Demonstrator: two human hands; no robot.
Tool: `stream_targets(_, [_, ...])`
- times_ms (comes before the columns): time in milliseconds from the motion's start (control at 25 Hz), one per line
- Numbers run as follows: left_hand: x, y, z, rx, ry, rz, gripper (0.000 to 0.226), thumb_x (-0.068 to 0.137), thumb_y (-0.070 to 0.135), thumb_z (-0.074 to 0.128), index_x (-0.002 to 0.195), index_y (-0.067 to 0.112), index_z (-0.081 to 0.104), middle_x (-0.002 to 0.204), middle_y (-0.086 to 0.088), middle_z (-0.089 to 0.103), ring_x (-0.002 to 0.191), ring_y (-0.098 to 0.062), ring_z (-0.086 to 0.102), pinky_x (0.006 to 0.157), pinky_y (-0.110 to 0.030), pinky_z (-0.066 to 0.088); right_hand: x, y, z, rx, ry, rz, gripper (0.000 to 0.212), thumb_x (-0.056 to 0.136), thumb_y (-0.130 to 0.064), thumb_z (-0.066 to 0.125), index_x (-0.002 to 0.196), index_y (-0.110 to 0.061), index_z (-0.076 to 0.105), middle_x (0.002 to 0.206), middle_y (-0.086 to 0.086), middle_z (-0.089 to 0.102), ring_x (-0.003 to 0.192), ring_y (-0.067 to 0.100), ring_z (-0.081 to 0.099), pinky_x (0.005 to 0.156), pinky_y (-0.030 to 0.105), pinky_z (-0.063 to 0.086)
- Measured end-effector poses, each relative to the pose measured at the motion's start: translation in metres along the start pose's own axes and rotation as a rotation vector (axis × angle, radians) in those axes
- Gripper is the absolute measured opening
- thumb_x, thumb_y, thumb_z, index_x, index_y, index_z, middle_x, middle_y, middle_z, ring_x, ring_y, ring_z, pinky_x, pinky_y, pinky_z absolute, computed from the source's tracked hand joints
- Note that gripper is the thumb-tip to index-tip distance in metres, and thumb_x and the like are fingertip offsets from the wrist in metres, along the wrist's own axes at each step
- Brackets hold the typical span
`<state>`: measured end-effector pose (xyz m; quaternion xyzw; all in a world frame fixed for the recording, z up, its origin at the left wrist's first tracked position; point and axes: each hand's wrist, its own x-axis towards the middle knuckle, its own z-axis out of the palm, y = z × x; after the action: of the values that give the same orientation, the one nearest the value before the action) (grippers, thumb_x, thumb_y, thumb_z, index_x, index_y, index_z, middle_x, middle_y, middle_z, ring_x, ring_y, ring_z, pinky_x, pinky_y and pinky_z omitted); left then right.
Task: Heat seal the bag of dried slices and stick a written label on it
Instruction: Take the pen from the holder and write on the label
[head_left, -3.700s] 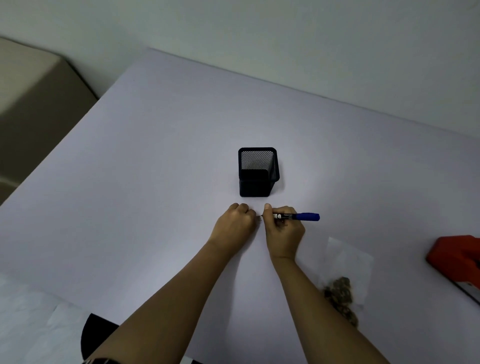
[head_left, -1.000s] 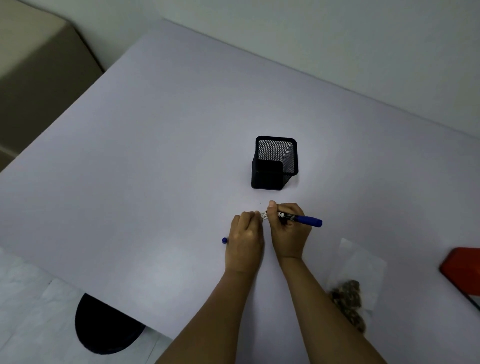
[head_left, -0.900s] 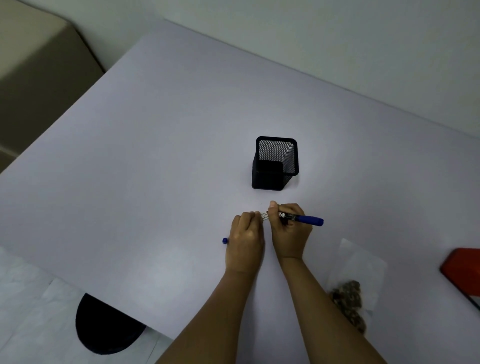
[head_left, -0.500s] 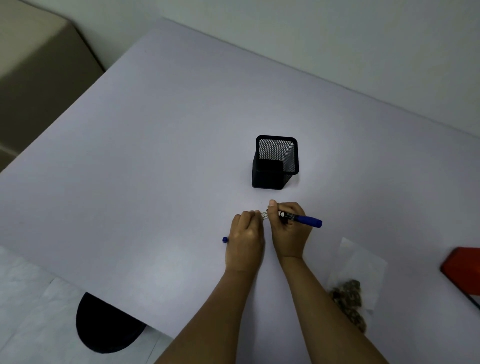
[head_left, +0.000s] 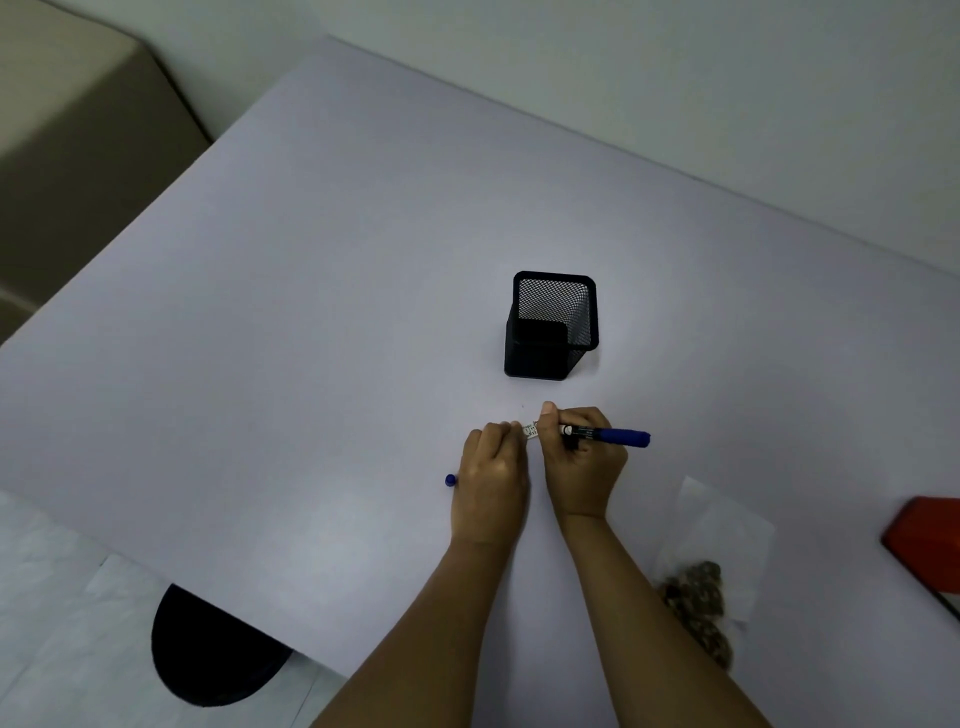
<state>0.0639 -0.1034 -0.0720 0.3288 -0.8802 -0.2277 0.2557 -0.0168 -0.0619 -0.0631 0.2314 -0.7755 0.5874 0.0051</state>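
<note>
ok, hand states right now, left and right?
Left hand: closed, fingertips pinning the small label to the table.
Right hand: closed on the blue marker, tip at the label.

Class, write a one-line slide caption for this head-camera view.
Both hands hold a small white label, blue marker in the right.

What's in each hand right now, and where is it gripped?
The right hand holds the blue marker near its tip end, tail pointing right. The left hand pinches the left end of the small label.
</note>
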Motion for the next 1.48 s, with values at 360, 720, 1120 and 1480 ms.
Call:
stream_targets(360, [0.0005,-0.0001,0.0007,0.004,-0.01,0.014,0.03,0.061,-0.005,0.082,0.088,-0.001,0.071,0.08,-0.012,0.07,0.07,-0.023,0.067,0.066,-0.025,0.056,0.0,0.003,0.0003,0.038,-0.036,0.04,0.017,0.081,-0.012,0.066,0.07,0.0,0.061,0.063,0.015,0.063,0.065,0.009,0.057,0.063,0.004,0.046])
stream_targets(720, [0.0008,0.001,0.0006,-0.02,-0.01,-0.009,0.027,0.065,-0.005,0.08,0.09,-0.002,0.071,0.082,-0.012,0.07,0.071,-0.024,0.067,0.067,-0.025,0.056,-0.0002,0.0004,-0.0018,-0.041,-0.041,-0.038,0.021,0.081,-0.014,0.066,0.067,0.0,0.062,0.063,0.004,0.06,0.064,0.004,0.055,0.062,0.001,0.043])
stream_targets(1120, [0.0002,0.0011,-0.0003,-0.016,-0.007,-0.013,0.026,0.066,-0.003,0.08,0.09,-0.001,0.071,0.082,-0.011,0.07,0.072,-0.022,0.066,0.068,-0.025,0.056,-0.0002,0.0008,-0.002,-0.048,-0.043,-0.052,0.027,0.081,-0.021,0.06,0.065,0.0,0.062,0.06,0.014,0.063,0.064,0.011,0.056,0.063,0.0,0.041])
stream_targets(1480, [0.0016,0.0013,-0.0002,-0.016,0.011,-0.002,0.024,0.066,-0.004,0.08,0.088,-0.002,0.071,0.079,-0.012,0.07,0.069,-0.023,0.066,0.065,-0.024,0.056,0.0005,0.0031,-0.0004,-0.044,-0.013,0.018,0.017,0.081,-0.011,0.067,0.07,0.002,0.063,0.063,0.014,0.065,0.066,0.007,0.058,0.062,0.002,0.044])
